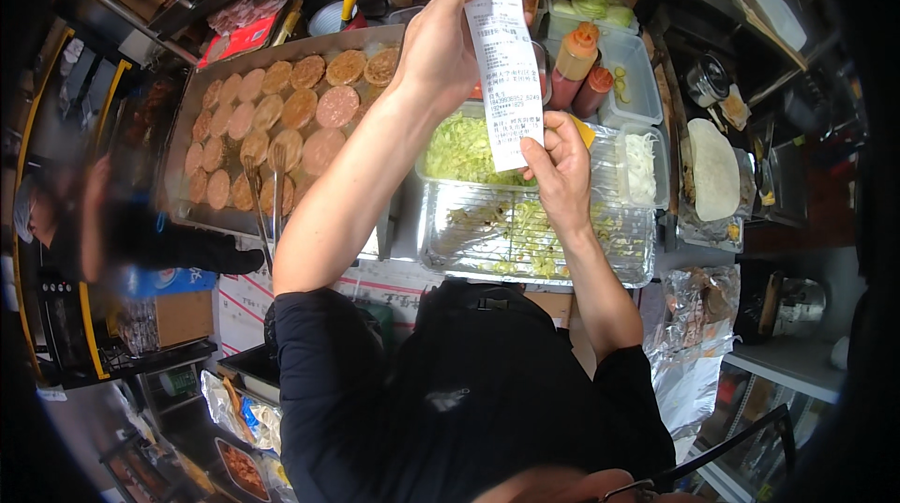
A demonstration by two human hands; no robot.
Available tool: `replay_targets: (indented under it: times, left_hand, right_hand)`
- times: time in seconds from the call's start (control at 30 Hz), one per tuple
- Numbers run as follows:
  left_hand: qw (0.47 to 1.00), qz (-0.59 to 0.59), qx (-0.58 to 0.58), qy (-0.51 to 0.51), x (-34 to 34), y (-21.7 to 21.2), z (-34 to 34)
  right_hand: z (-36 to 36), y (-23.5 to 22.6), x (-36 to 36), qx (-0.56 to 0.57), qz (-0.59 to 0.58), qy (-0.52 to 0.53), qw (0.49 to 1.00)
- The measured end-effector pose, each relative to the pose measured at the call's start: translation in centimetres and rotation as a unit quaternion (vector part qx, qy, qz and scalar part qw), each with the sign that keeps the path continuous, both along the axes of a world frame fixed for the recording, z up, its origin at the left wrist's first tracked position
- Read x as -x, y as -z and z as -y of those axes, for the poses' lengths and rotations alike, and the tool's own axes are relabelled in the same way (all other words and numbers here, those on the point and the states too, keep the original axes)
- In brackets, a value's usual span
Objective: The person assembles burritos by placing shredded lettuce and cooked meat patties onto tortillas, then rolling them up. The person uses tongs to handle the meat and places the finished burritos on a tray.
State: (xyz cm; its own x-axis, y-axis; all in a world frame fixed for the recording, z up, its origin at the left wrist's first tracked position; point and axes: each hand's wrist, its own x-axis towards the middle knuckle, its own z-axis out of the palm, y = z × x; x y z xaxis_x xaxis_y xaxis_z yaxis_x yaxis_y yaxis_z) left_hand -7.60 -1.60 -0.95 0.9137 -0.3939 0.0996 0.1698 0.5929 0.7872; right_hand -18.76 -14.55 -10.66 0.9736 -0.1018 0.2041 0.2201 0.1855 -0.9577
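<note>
A long white paper receipt (pixel 506 72) with printed lines is stretched between my two hands above the counter. My left hand (pixel 441 48) pinches its upper left edge with the thumb. Lower down, my right hand (pixel 562 175) holds the bottom end between thumb and fingers. Beneath the receipt are a container of shredded lettuce (pixel 450 151) and a foil-lined tray (pixel 553 264) scattered with lettuce bits. To the left of my left arm, a griddle (pixel 178 119) carries many round patties (pixel 337 106), with metal tongs (pixel 277 161) resting among them.
Sauce bottles (pixel 575 53) stand behind my right hand, near a clear tub of pickle slices (pixel 637 95) and a container of shredded white onion (pixel 639 165). A large flatbread (pixel 712 168) lies at the right. Another person (pixel 122 231) stands at the far left, partly blurred.
</note>
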Motion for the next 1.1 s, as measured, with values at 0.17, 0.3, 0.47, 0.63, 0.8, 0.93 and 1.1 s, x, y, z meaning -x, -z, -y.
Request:
replay_targets:
  times: [0.17, 0.3, 0.47, 0.63, 0.8, 0.93, 1.1]
  left_hand:
    - [0.998, 0.008, -0.022, 0.055, 0.6, 0.5, -0.1]
    - [0.995, 0.004, -0.037, 0.089, 1.0, 1.3, 0.1]
    - [0.992, 0.023, -0.053, 0.112, 1.8, 2.4, 0.8]
    - [0.988, 0.030, -0.077, 0.127, 2.8, 3.4, 1.4]
    - [0.990, 0.016, -0.078, 0.113, 3.2, 3.2, 1.9]
    - [0.989, 0.030, -0.086, 0.113, 3.0, 3.2, 1.6]
    - [0.990, 0.036, -0.084, 0.107, 2.6, 3.1, 1.2]
  right_hand:
    - [-0.1, 0.0, -0.3, -0.010, -0.011, -0.004, 1.000]
    - [-0.1, -0.2, -0.5, -0.012, -0.015, -0.005, 1.000]
    - [0.2, -0.3, -0.7, -0.015, -0.017, -0.003, 1.000]
    - [0.5, -0.3, -0.7, -0.027, -0.015, 0.005, 1.000]
    - [0.5, -0.5, -0.3, -0.020, -0.021, 0.017, 0.999]
    - [0.8, 0.7, 0.8, -0.012, -0.027, -0.008, 1.000]
    - [0.0, 5.8, 4.9, -0.009, -0.079, -0.052, 0.995]
